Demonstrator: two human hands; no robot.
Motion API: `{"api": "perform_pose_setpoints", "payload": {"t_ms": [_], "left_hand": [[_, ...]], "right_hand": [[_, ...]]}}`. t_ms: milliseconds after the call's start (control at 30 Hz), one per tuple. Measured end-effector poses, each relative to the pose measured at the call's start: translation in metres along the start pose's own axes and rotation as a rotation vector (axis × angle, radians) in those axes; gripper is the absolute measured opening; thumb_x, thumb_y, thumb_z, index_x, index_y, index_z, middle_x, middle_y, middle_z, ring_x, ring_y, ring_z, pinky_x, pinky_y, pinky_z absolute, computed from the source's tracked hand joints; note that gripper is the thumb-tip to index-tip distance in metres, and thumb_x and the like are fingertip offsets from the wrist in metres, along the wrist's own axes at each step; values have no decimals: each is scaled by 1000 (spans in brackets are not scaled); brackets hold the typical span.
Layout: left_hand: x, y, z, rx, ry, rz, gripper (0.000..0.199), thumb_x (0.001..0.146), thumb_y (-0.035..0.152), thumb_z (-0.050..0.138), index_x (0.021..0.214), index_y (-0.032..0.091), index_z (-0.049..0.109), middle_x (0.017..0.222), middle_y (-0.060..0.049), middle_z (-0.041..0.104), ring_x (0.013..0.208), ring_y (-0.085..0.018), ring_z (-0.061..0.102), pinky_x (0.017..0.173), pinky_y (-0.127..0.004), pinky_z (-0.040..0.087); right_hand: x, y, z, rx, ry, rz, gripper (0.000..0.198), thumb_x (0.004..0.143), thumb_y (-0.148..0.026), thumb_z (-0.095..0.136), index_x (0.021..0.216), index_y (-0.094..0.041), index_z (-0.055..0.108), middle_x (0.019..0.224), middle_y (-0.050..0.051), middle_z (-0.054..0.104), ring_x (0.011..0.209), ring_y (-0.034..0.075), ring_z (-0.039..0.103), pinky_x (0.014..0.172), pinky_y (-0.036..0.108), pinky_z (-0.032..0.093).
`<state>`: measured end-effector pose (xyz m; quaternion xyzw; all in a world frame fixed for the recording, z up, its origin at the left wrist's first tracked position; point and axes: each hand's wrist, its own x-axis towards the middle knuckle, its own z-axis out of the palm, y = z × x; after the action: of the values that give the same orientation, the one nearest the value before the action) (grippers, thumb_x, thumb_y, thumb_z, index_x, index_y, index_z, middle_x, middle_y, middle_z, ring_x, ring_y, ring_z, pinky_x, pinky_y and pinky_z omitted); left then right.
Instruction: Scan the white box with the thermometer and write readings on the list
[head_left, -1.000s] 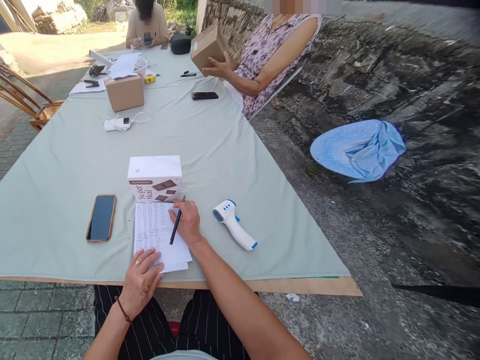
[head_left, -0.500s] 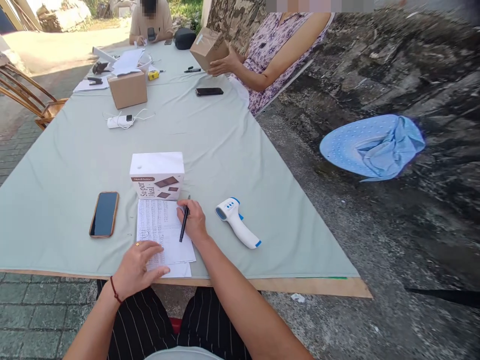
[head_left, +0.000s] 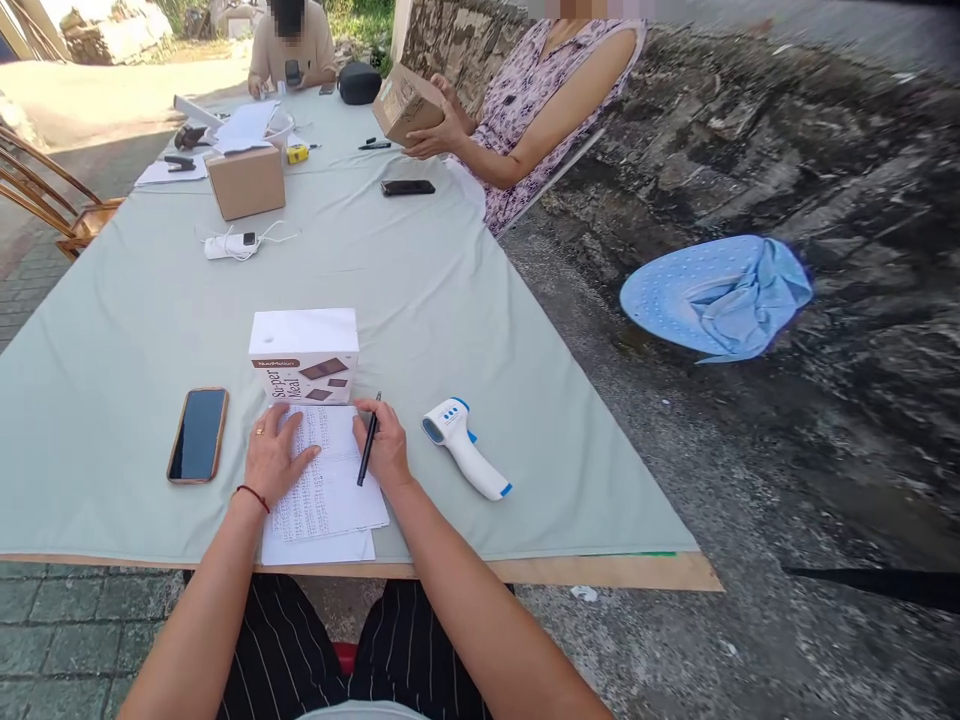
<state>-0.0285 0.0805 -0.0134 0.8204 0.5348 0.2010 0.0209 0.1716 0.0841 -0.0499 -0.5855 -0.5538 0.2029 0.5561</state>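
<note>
My left hand (head_left: 276, 455) lies with spread fingers on the left edge of a printed sheet (head_left: 337, 500), its fingertips close to the white box. Beneath that sheet, another paper (head_left: 319, 549) sticks out toward the table's front edge. Black and slim, a pen (head_left: 368, 445) is held in my right hand (head_left: 388, 445), which rests at the sheet's right edge. Directly behind the papers stands a white box (head_left: 304, 335) with brown bars printed on its front. A white and blue infrared thermometer (head_left: 466, 450) lies right of my right hand. On the left lies a phone (head_left: 197, 435) in a brown case.
Farther back are a cardboard box (head_left: 247, 183) with papers on top, a white corded device (head_left: 231, 244), a yellow tape measure (head_left: 298, 154) and a dark phone (head_left: 407, 187). One person holds a carton (head_left: 407, 103); another sits at the far end. A blue sun hat (head_left: 716, 295) is at right.
My left hand has moved forward from the sheet's lower left to its upper left edge. My right hand keeps the pen in about the same place. The view has shifted slightly.
</note>
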Motion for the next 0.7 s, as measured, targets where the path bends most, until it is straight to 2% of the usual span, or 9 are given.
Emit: {"api": "perform_pose_setpoints", "payload": {"t_ms": [133, 333, 467, 700], "left_hand": [[-1, 0, 0, -34, 12, -18, 47, 86, 49, 66, 122, 19, 61, 136, -15, 52, 128, -34, 49, 105, -53, 45], [-1, 0, 2, -15, 26, -26, 48, 84, 49, 68, 121, 19, 62, 136, -16, 54, 128, -36, 50, 103, -55, 46], [-2, -4, 5, -48, 37, -15, 45, 86, 50, 65, 121, 21, 62, 136, -16, 53, 129, -35, 50, 105, -55, 46], [-4, -12, 9, -191, 149, -71, 43, 83, 48, 68, 115, 20, 63, 135, -16, 51, 135, -36, 44, 109, -57, 43]], "right_hand": [[-1, 2, 0, -12, -38, 4, 16, 83, -20, 50, 96, -26, 57, 102, 5, 71, 92, 23, 66, 83, 41, 57], [-3, 1, -2, -31, -38, -127, 21, 82, -13, 49, 97, -26, 57, 106, 5, 71, 100, 22, 62, 87, 40, 55], [-3, 3, 0, -30, -50, -123, 21, 80, -14, 51, 96, -26, 59, 103, 4, 72, 98, 23, 62, 83, 39, 56], [-4, 4, 3, -54, 69, -80, 17, 85, -19, 45, 94, -23, 59, 102, 6, 72, 89, 20, 68, 80, 36, 55]]}}
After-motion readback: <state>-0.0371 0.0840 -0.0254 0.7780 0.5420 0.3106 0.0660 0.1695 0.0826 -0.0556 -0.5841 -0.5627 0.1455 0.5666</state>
